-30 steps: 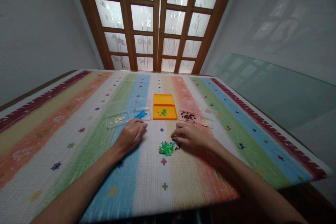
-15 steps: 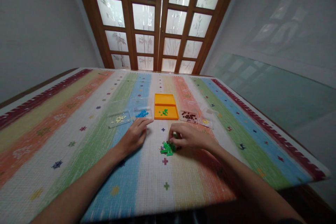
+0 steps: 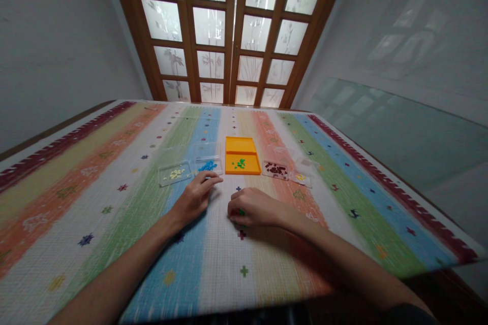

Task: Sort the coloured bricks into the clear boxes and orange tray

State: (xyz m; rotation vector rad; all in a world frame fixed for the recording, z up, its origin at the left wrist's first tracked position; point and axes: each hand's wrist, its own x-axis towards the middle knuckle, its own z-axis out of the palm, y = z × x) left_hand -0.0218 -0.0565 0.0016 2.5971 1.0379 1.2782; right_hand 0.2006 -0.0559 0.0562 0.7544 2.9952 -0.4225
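My right hand [image 3: 253, 206] is curled over the small pile of green toy bricks [image 3: 241, 212] on the cloth, its fingers bent around them. Only a bit of green shows between the fingers; the rest of the pile is hidden. My left hand [image 3: 194, 197] rests on the cloth with fingers stretched out and apart, holding nothing, just in front of the clear tray of blue pieces [image 3: 208, 165]. Beyond both hands lies an opened orange box [image 3: 233, 145], with several small green pieces [image 3: 240, 163] in its near half.
Left of the blue pieces is a clear tray [image 3: 160, 181] of cream pieces. To the right of the orange box are a clear tray of dark brown pieces [image 3: 276, 169] and a smaller one with yellow pieces [image 3: 301, 177]. A striped tablecloth [image 3: 224, 274] covers the table.
My right hand has moved left and closed over the green bricks, which lay in plain view before. My left hand stays in nearly the same place.
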